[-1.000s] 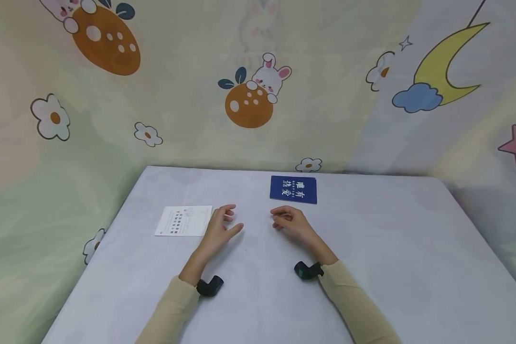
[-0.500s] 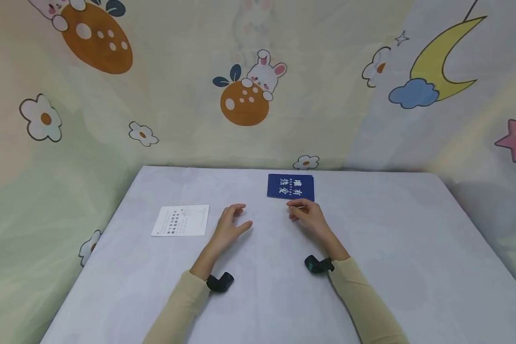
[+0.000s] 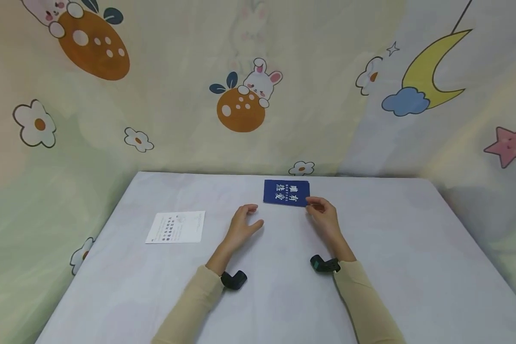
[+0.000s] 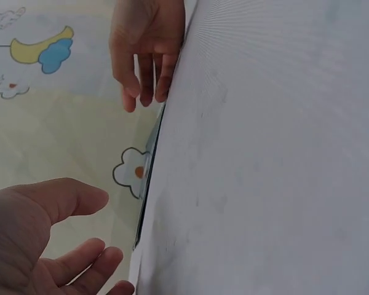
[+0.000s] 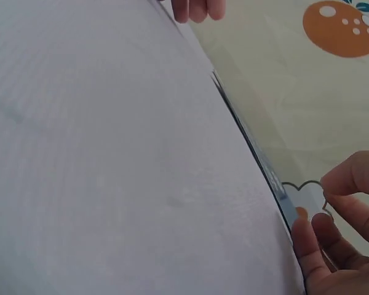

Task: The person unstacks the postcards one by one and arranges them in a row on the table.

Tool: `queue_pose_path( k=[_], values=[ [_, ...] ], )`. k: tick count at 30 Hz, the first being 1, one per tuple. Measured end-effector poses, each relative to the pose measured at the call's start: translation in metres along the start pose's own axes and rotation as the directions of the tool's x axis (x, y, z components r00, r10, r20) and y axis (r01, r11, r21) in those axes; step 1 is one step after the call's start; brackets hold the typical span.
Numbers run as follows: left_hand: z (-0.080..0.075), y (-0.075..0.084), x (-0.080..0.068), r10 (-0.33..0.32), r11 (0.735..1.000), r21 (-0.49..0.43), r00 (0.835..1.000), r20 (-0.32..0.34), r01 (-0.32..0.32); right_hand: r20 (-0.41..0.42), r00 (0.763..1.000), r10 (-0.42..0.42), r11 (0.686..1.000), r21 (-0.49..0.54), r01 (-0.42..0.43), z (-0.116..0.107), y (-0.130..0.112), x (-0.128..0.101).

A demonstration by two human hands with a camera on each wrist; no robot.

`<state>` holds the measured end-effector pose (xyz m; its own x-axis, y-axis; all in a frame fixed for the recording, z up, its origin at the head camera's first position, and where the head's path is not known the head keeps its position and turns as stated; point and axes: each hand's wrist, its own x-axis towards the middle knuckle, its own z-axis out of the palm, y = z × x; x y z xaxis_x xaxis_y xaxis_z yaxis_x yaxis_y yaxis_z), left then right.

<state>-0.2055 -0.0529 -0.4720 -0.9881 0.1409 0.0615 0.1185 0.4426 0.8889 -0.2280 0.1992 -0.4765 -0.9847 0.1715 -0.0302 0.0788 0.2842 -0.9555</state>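
A small stack of blue cards (image 3: 286,193) with white characters lies near the table's far edge. My right hand (image 3: 324,212) is at its near right corner, fingers loosely bent. In the right wrist view, the lower fingertips (image 5: 302,236) are at the stack's edge, while thumb and forefinger are above it; no card shows between them. Left of the stack and nearer to me, my left hand (image 3: 242,224) hovers over the table, thumb apart from the fingers and holding nothing. A white printed card (image 3: 176,227) lies flat farther left.
A white cloth covers the table (image 3: 275,296). Behind it hangs a backdrop (image 3: 176,86) with cartoon prints, close to the far edge. A small black wrist camera (image 3: 234,280) is on the left wrist, another black camera (image 3: 324,264) on the right.
My right hand has moved right and forward, from below the blue cards to their right corner. The left hand has moved right, away from the white card. Both cards stay on the table.
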Motion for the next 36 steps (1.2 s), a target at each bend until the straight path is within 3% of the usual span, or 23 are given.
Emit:
queue_pose_path(
  k=[6,11,18,26,36],
  values=[
    [0.017,0.001,0.018,0.027,0.997,0.071,1.000,-0.013,-0.026,-0.011,0.999,0.042,0.998,-0.052,-0.042,-0.001,0.004,0.004],
    [0.024,-0.008,0.024,0.060,0.991,0.125,0.997,-0.044,-0.054,-0.002,1.000,-0.007,0.994,-0.105,0.007,0.003,0.008,0.003],
    [0.027,-0.012,0.029,0.147,0.975,0.174,0.988,-0.049,-0.136,0.029,0.999,0.015,0.993,-0.121,-0.011,-0.002,0.009,0.004],
    [0.032,-0.012,0.033,0.090,0.971,0.221,0.996,0.009,-0.090,0.018,0.998,0.059,0.992,-0.114,-0.057,-0.007,0.005,0.003],
    [0.029,-0.013,0.034,0.110,0.965,0.239,0.994,0.017,-0.111,0.015,0.997,0.071,0.990,-0.119,-0.069,-0.006,0.006,0.006]
  ],
)
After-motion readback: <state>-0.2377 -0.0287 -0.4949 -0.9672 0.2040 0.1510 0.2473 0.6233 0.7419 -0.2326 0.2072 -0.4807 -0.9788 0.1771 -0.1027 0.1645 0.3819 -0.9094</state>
